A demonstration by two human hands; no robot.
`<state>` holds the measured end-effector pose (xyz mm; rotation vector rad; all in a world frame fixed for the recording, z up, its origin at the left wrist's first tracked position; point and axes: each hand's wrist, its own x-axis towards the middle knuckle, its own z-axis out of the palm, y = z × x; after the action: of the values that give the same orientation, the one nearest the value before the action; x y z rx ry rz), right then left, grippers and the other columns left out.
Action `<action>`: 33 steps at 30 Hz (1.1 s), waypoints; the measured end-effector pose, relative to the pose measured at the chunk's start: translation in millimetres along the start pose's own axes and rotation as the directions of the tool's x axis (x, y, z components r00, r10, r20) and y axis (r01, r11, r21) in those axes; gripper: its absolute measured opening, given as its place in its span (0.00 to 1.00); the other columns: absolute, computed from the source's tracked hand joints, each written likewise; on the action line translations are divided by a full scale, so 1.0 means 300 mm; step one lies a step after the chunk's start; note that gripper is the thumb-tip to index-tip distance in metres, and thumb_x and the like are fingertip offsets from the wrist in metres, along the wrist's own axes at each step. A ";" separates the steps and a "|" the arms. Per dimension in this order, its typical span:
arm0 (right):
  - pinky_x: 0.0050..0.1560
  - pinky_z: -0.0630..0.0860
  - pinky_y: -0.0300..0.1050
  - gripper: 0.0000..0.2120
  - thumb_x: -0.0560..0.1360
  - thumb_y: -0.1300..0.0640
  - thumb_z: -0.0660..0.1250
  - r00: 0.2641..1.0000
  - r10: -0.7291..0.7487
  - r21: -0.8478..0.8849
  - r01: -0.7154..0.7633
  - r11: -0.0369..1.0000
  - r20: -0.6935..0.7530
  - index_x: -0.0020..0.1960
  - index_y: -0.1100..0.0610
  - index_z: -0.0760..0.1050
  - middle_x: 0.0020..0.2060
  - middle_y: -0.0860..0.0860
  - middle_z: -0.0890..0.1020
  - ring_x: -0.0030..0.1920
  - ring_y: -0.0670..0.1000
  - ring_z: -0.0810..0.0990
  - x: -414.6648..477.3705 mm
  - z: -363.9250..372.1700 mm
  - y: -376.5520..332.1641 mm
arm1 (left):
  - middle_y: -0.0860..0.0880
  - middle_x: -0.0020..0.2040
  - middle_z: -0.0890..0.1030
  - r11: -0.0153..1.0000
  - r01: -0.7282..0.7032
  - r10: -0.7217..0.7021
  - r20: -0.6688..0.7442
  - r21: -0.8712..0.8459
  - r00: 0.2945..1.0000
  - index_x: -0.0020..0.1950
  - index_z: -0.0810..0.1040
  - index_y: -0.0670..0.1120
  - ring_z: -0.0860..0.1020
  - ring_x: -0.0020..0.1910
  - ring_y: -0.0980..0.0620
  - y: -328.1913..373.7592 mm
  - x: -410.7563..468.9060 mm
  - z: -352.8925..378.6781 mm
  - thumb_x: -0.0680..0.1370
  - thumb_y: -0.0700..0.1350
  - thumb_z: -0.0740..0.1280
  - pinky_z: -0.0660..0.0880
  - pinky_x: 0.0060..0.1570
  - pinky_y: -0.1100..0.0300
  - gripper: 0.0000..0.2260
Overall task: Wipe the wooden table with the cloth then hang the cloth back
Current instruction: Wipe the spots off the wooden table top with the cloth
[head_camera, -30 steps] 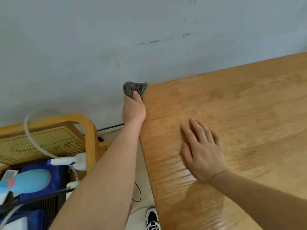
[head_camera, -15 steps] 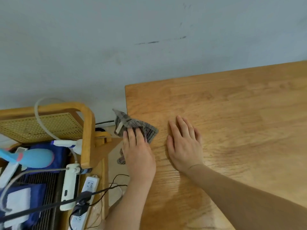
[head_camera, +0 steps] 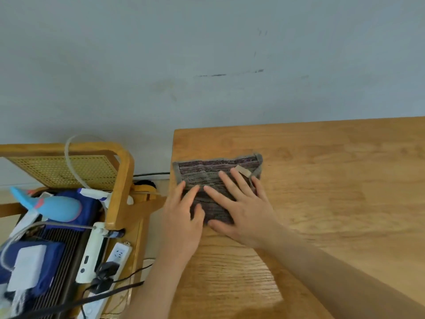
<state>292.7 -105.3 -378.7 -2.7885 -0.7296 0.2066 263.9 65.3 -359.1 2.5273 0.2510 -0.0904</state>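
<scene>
A grey striped cloth (head_camera: pixel 211 168) with a beige loop tag lies spread flat on the far left corner of the wooden table (head_camera: pixel 333 180). My left hand (head_camera: pixel 182 217) rests on the cloth's left part at the table's left edge, fingers apart. My right hand (head_camera: pixel 243 203) lies flat over the cloth's right part, fingers spread and pressing down. The near half of the cloth is hidden under both hands.
A grey wall (head_camera: pixel 207 65) runs right behind the table. Left of the table stands a wooden rattan-backed chair (head_camera: pixel 119 180) loaded with a blue toy (head_camera: pixel 55 207), white power strips (head_camera: pixel 115 256), cables and a hose.
The cloth went from bunched in my left hand at the table's far corner, down along the left edge, to spread flat on the tabletop. My right hand moved onto it.
</scene>
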 end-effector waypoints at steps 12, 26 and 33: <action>0.75 0.43 0.58 0.25 0.80 0.41 0.49 1.000 -0.024 -0.014 0.024 1.000 0.012 0.77 0.41 0.57 0.79 0.47 0.56 0.78 0.50 0.50 0.577 0.006 0.020 | 0.44 0.72 0.66 0.985 0.077 -0.044 -0.200 0.157 0.979 0.63 0.68 0.47 0.62 0.73 0.45 0.006 0.173 0.131 0.76 0.43 0.57 0.62 0.71 0.43 0.15; 0.43 0.72 0.51 0.29 0.78 0.31 0.45 0.976 0.179 -0.088 -0.169 0.982 0.126 0.56 0.48 0.76 0.49 0.54 0.82 0.50 0.59 0.79 0.643 -0.125 0.393 | 0.49 0.78 0.57 0.931 0.086 -0.055 -0.096 0.356 0.994 0.78 0.56 0.48 0.52 0.77 0.51 0.006 0.189 0.144 0.80 0.53 0.44 0.50 0.75 0.48 0.26; 0.52 0.74 0.54 0.28 0.79 0.35 0.44 0.944 0.277 -0.066 -0.269 0.961 0.180 0.56 0.50 0.78 0.53 0.56 0.82 0.51 0.59 0.78 0.634 -0.153 0.421 | 0.48 0.77 0.59 0.929 0.090 -0.057 -0.103 0.359 0.993 0.77 0.58 0.48 0.53 0.77 0.49 0.018 0.202 0.146 0.79 0.53 0.44 0.52 0.74 0.46 0.26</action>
<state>524.6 -126.6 -383.4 -2.9298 -0.3842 0.5189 324.0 45.9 -399.4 2.8952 0.3976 -0.0546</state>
